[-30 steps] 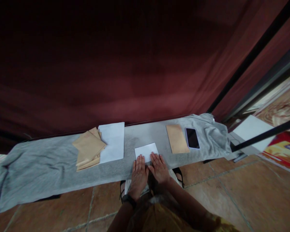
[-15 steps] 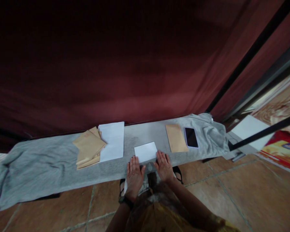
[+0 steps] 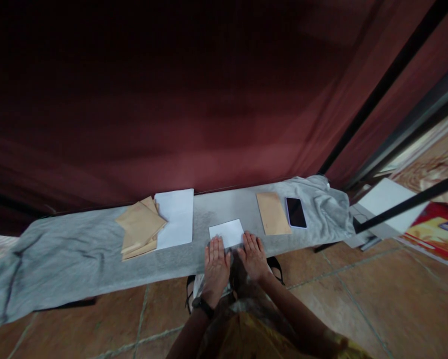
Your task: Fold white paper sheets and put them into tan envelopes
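Observation:
A small folded white paper (image 3: 226,232) lies on the grey cloth (image 3: 77,249) that covers a low bench. My left hand (image 3: 216,262) lies flat with its fingers together, the tips on the paper's near left edge. My right hand (image 3: 254,254) lies flat too, its fingers stretched out at the paper's near right corner. Neither hand holds anything. A dark watch sits on my left wrist.
Left of the paper lie a white sheet (image 3: 175,217) and a stack of brown envelopes (image 3: 139,227). To the right lie one brown envelope (image 3: 272,213) and a phone (image 3: 296,212), screen up. A dark red curtain (image 3: 171,99) hangs behind. Tiled floor is below.
My hands spread apart off the paper half a second ago, then came back together onto its near edge. The view shifted slightly.

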A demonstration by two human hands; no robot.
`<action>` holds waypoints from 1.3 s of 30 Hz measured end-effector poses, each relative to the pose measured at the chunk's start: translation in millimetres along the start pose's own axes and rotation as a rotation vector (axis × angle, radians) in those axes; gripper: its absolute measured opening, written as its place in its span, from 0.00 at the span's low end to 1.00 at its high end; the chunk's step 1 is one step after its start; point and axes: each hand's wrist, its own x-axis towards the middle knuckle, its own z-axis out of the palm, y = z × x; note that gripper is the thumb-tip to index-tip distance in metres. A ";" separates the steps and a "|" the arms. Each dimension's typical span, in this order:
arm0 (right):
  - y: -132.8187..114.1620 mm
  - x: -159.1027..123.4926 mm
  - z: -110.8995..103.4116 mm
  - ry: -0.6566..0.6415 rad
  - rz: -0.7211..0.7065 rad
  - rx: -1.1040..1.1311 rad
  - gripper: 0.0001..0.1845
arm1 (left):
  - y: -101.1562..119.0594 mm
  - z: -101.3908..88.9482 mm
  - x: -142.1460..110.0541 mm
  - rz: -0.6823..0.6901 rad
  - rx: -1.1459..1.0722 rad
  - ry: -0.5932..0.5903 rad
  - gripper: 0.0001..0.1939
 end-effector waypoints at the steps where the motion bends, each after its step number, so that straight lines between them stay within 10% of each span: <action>1: -2.2 2.9 -0.8 0.003 -0.013 0.013 0.31 | 2.8 3.4 2.6 0.025 -0.005 -0.008 0.32; 13: -27.3 42.1 7.5 -0.082 -0.148 0.097 0.27 | -1.9 39.3 24.4 0.112 0.007 -0.075 0.30; 39: 10.1 34.3 14.8 0.076 -0.027 -0.007 0.30 | -32.3 19.8 20.4 -0.124 0.032 -0.003 0.29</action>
